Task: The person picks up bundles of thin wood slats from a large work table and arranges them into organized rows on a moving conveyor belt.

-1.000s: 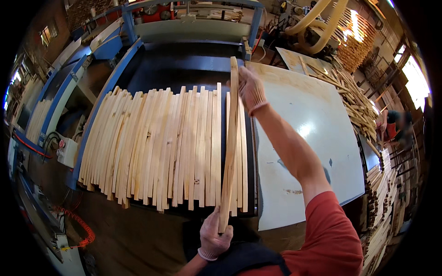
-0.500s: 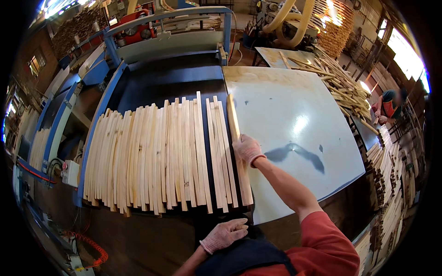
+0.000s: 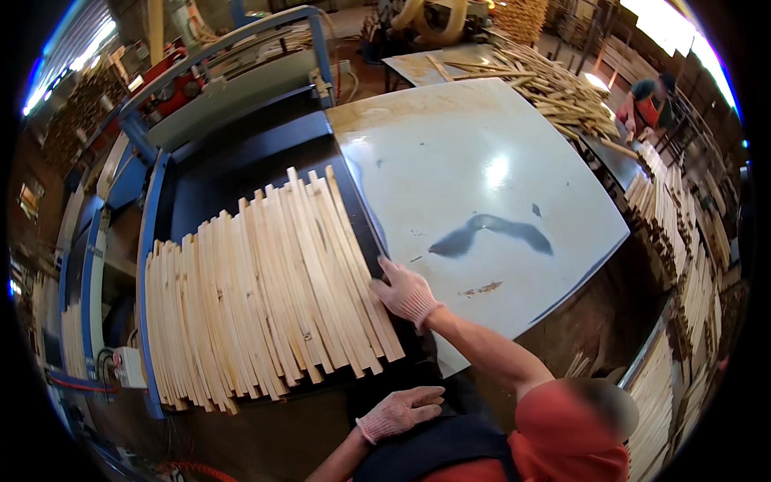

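A wide row of pale wooden strips (image 3: 241, 297) lies side by side on the dark bed (image 3: 201, 193) of a blue-framed machine. At the row's right edge my right hand (image 3: 404, 293), in a light knitted glove, has its fingers and thumb apart. Its fingertips reach the side of the outermost strip (image 3: 363, 273), and the palm grips nothing. Below the row, in front of my dark apron (image 3: 426, 450), my left hand (image 3: 401, 412) rests with its gloved fingers stretched out and holds nothing. The strips' near ends are uneven.
A pale, stained metal tabletop (image 3: 450, 177) adjoins the bed on the right. Beyond it lies a heap of loose wood pieces (image 3: 554, 88). A co-worker (image 3: 646, 104) stands at the far right near stacked strips (image 3: 666, 201). A control box (image 3: 128, 367) sits at the frame's left.
The separate strips on the right have moved left against the row, closing the gaps. My right hand has loosened from the outermost strip. The view has turned; my left hand's fingers look straighter.
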`<move>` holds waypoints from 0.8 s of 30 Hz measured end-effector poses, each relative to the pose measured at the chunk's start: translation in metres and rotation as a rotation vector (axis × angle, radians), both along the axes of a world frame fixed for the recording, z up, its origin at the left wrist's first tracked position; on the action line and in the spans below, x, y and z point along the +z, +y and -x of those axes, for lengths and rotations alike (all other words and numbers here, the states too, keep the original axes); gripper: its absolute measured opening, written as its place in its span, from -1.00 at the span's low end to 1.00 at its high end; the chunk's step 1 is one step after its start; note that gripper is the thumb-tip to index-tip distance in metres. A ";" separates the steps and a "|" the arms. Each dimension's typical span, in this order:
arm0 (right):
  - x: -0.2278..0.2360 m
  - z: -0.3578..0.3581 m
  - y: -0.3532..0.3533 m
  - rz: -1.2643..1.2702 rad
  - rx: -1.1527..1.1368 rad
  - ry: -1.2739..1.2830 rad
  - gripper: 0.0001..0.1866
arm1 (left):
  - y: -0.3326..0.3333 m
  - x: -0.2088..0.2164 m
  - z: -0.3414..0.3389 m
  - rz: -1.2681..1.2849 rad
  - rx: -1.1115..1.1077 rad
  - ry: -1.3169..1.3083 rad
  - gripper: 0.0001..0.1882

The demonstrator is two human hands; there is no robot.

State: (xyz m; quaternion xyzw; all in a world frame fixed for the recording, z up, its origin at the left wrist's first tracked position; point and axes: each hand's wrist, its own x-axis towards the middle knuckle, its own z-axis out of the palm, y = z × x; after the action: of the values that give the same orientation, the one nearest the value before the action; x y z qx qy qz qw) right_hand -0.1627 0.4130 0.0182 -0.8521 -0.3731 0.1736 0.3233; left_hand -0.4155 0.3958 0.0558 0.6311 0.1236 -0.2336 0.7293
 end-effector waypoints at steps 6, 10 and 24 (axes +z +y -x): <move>0.003 0.007 -0.242 -0.341 -0.240 1.278 -0.33 | -0.061 0.002 -0.082 -0.081 -0.486 -0.161 -0.47; -0.030 -0.005 -0.385 -0.423 -0.293 1.262 -0.31 | -0.138 -0.018 -0.145 -0.089 -0.566 -0.110 -0.47; -0.072 -0.004 -0.789 -0.920 -1.140 1.050 -0.42 | -0.535 -0.035 -0.379 0.009 -0.846 0.077 -0.45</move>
State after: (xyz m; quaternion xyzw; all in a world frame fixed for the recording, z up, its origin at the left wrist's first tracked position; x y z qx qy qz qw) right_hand -0.1586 -0.3761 -0.0535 -0.5051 0.2694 0.1873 0.7982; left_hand -0.0369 -0.1396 0.0209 0.6137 -0.1200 -0.5364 0.5669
